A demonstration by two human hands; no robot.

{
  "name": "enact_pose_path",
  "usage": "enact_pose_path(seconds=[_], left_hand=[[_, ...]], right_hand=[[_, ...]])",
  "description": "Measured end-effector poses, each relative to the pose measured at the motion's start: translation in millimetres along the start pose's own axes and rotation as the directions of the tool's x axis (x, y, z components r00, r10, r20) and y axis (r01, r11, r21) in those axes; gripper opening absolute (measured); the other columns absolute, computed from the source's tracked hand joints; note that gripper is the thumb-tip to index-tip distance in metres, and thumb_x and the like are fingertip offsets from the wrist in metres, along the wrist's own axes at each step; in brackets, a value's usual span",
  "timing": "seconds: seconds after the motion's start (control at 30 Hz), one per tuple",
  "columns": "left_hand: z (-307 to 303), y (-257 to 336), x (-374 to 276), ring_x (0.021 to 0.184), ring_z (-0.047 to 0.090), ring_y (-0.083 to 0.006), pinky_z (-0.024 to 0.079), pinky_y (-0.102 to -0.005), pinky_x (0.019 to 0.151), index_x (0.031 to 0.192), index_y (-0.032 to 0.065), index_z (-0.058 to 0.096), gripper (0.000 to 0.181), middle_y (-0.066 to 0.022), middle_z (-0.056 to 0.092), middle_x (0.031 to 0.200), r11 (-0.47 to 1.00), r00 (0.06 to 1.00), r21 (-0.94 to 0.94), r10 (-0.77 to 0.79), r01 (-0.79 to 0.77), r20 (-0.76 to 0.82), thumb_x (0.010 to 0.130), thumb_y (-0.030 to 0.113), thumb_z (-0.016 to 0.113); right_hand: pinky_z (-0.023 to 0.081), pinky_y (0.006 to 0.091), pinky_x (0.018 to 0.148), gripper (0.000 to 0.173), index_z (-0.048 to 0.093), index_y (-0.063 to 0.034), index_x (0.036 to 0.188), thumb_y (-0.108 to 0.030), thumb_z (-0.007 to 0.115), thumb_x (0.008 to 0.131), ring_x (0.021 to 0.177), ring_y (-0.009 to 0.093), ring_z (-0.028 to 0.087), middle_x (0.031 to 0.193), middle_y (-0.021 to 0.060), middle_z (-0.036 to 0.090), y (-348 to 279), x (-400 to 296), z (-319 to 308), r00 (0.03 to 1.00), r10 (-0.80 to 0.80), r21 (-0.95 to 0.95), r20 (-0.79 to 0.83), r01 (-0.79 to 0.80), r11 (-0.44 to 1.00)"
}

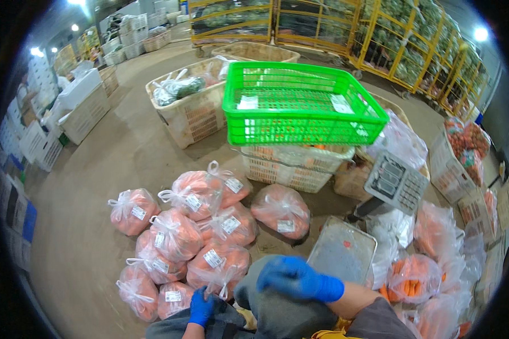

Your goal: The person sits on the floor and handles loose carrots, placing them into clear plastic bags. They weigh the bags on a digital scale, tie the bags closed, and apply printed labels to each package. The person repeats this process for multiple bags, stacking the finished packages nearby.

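My left hand (201, 308), in a blue glove, is low in the picture beside my leg, close to a tied plastic bag of carrots (172, 298). Whether its fingers grip the bag or only lie against it is unclear. Over my knee is my right hand (290, 277), also gloved in blue and blurred, with no object visible in it. Several knotted, labelled carrot bags (180, 231) form a pile on the floor ahead and to the left. One more carrot bag (280, 212) sits apart from the pile, left of the metal platform (343, 245) of a weighing scale.
The scale's keypad display (396, 182) stands behind its platform. Untied bags of carrots (415, 279) crowd my right side. A green plastic crate (305, 131) rests on a white crate (280, 169) ahead. Yellow cage trolleys (390, 55) line the back.
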State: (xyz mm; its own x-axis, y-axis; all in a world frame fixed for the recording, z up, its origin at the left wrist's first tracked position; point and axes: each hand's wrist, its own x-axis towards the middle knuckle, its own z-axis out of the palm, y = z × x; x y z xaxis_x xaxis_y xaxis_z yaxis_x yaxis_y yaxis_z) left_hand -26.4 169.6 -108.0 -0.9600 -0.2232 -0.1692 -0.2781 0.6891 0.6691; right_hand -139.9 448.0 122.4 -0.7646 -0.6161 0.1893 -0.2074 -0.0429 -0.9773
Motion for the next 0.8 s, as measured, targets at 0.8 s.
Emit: enact_pose_path(seconds=[0.8], left_hand=[[35.6,-71.5,68.1,0.117,0.033,-0.0286,0.015,-0.0498,0.098,0.087,0.0006,0.057,0.029,-0.0092,0.052,0.106,0.672,0.703,0.288,-0.493,0.682,-0.513,0.078,0.02,0.037]], right_hand=[[0.044,0.0423,0.072,0.068,0.037,-0.0122,0.123,-0.054,0.05,0.071,0.088,0.026,0.053,0.12,0.0117,0.043,125.1,414.5,-278.4,0.536,0.804,-0.784,-0.257,-0.602,0.151]])
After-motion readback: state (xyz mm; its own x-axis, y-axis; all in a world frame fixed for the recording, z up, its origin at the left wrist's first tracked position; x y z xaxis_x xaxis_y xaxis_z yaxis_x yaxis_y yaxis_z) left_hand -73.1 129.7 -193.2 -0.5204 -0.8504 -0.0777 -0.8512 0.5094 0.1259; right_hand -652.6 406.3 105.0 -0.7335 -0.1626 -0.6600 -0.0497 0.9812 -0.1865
